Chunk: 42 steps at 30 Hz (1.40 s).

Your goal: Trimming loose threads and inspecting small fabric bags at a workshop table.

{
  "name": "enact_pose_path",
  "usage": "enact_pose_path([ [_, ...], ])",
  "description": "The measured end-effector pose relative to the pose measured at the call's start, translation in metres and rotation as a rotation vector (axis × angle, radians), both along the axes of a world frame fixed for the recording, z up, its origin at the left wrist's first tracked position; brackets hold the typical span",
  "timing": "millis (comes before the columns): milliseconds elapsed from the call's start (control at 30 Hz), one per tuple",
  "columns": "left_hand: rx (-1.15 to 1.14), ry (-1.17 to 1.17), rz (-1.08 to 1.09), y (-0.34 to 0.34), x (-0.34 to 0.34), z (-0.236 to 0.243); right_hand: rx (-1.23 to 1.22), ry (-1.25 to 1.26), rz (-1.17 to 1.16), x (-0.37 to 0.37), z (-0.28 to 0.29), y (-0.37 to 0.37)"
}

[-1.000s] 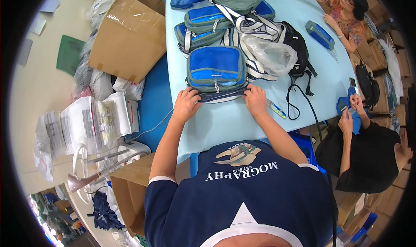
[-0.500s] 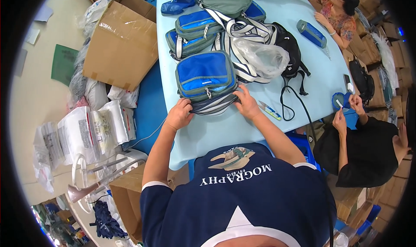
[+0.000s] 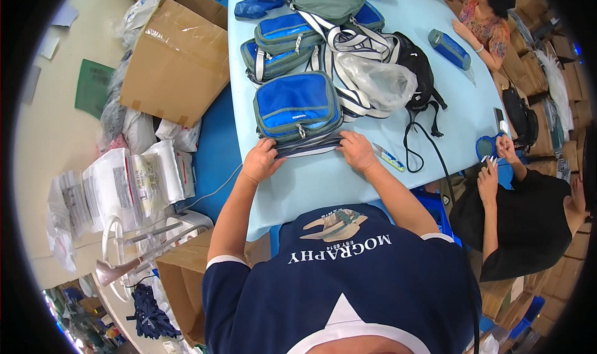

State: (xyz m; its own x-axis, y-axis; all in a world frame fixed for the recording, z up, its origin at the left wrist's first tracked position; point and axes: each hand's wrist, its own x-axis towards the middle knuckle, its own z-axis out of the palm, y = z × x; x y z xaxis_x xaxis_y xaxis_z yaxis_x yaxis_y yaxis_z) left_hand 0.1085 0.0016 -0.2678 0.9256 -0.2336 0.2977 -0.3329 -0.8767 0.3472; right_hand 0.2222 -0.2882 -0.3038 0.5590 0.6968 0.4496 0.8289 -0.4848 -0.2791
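A blue mesh bag with grey-green trim point(image 3: 297, 105) lies on the light blue table point(image 3: 311, 186) in front of me. Along its near edge runs a flattened bundle of grey-and-white strap point(image 3: 311, 147). My left hand point(image 3: 261, 160) is closed on the bundle's left end, fingers bent over it. At the other end my right hand point(image 3: 357, 150) pinches the same strap, thumb below and fingers above. A pair of thread snips with a yellow-green handle point(image 3: 389, 159) lies right of my right hand.
More blue-and-grey bags point(image 3: 283, 34) with loose white-striped straps pile up behind. Beside them are a clear plastic bag point(image 3: 392, 83) and a black bag point(image 3: 420, 68) with a cord. Two people work on the right, near a blue pouch point(image 3: 449, 49). A cardboard box point(image 3: 177, 59) stands left.
My hands have drawn slightly toward me, and the strap bundle now lies flatter and sticks out from the bag's near edge. The seated person's hands on the right have shifted.
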Motion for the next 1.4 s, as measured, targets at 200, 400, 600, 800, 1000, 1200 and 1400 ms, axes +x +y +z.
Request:
enact_pose_path([
  [200,0.028,-0.085,-0.037,0.002,-0.002,-0.002,0.099,0.100,0.093,0.010,-0.002,-0.002],
  [400,0.018,-0.107,-0.063,0.007,-0.003,-0.001,0.004,0.284,-0.027,0.006,0.005,0.007],
  [600,-0.042,-0.044,0.004,-0.002,-0.004,-0.006,-0.018,-0.096,0.033,0.004,0.024,0.023],
  [800,-0.013,0.081,0.060,-0.010,-0.003,-0.006,-0.079,-0.085,0.048,-0.005,0.027,0.041],
  [1000,-0.051,0.174,0.166,-0.012,0.002,0.040,-0.248,-0.044,0.106,0.007,0.043,0.044],
  [1200,-0.926,0.629,0.028,0.010,-0.010,0.163,-0.253,0.857,0.390,0.020,0.208,0.025],
  [1400,-1.281,0.736,-0.104,0.019,-0.002,0.173,0.283,1.670,0.630,0.021,0.207,0.032],
])
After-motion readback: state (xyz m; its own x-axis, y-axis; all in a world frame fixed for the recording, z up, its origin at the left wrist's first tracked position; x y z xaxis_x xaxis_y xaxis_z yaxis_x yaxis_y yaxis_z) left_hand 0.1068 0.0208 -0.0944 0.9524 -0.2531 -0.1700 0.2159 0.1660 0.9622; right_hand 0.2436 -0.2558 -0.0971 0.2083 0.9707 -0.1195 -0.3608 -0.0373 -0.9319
